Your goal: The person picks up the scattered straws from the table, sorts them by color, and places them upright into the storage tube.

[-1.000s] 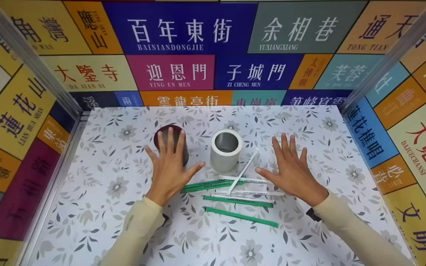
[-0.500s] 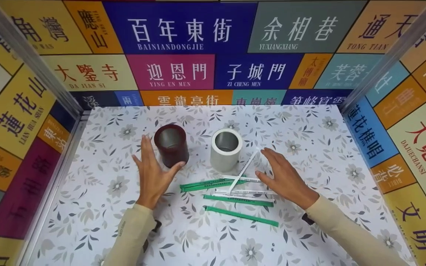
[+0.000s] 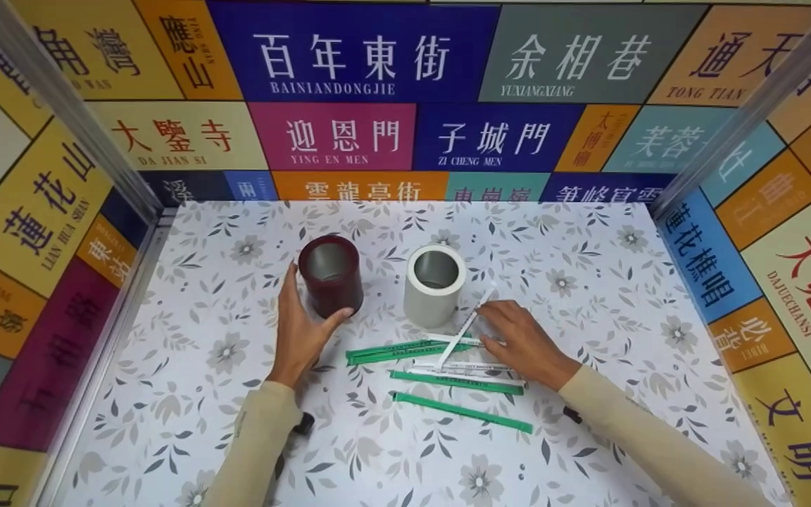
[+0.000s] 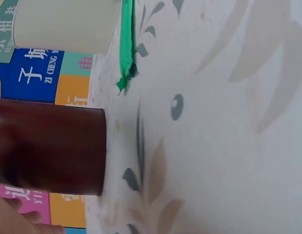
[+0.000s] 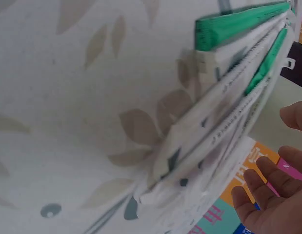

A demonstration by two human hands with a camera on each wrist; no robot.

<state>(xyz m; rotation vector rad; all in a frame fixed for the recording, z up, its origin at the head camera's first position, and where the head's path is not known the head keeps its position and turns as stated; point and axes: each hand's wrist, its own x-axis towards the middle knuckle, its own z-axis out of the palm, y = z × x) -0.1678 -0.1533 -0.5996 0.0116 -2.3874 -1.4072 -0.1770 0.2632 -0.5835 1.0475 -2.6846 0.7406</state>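
Note:
A dark red cup (image 3: 335,282), round and hollow with a grey inside, stands upright. My left hand (image 3: 300,334) is spread about it, fingers at its left and thumb in front. In the left wrist view a gap shows between the fingers (image 4: 16,217) and the cup. A white cup (image 3: 432,296) stands upright to the right. In front of it lie several slim wrapped sticks like straws, some green (image 3: 462,412), some white (image 3: 472,324). My right hand (image 3: 529,345) hovers by the white ones, fingers loosely bent, holding nothing in the right wrist view.
The table (image 3: 624,296) has a floral cover. Panels with large printed characters (image 3: 349,137) enclose it at the back and both sides, with clear posts (image 3: 743,120) at the corners. Both forearms wear beige sleeves (image 3: 254,436), with dark wrist devices (image 3: 303,424).
My left hand has moved from above the red cup down to its left side. My right hand has come down and left towards the white sticks, its fingers bending. Cups and sticks stay put.

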